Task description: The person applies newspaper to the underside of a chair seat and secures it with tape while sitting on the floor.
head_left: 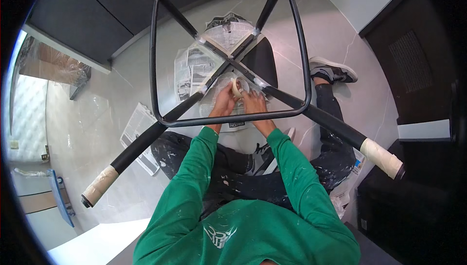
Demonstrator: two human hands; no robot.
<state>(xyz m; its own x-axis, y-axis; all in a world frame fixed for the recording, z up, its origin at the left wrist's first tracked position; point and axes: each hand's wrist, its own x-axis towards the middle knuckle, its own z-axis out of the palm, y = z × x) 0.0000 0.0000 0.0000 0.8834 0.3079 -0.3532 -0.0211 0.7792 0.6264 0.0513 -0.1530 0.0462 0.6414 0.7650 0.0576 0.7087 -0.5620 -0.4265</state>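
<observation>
Cream tape, wound as a small roll [235, 90], sits just on the person's side of the metal cross [230, 61] where the black legs of an upturned stool meet. The left hand [224, 101] is curled about the roll's left rim, fingers bent close around it. Right of that and also nearer the person than the cross, the right hand [255, 103] has its fingers bent inward next to the roll; whether they pinch a strip, the roll or the paper, I cannot tell.

Such a roll should be light and fairly stiff in its ring, dry and easy to grip on the rim, though the tape pulled from it would be thin, limp and prone to tear or stick to itself. Holding the ring by its outer edge or through its hole seems best, with a free end pinched between fingertips.

Newspaper [192, 70] spreads beneath the cross, chiefly to its left; a dark rounded panel [266, 63] shows to its right. Around the cross runs a black squared hoop [228, 118]. Farther out, cream wrapping covers the ends of the lower-left leg [100, 185] and lower-right leg [382, 159]. A shoe [335, 72] rests on the floor, well right of the cross.
</observation>
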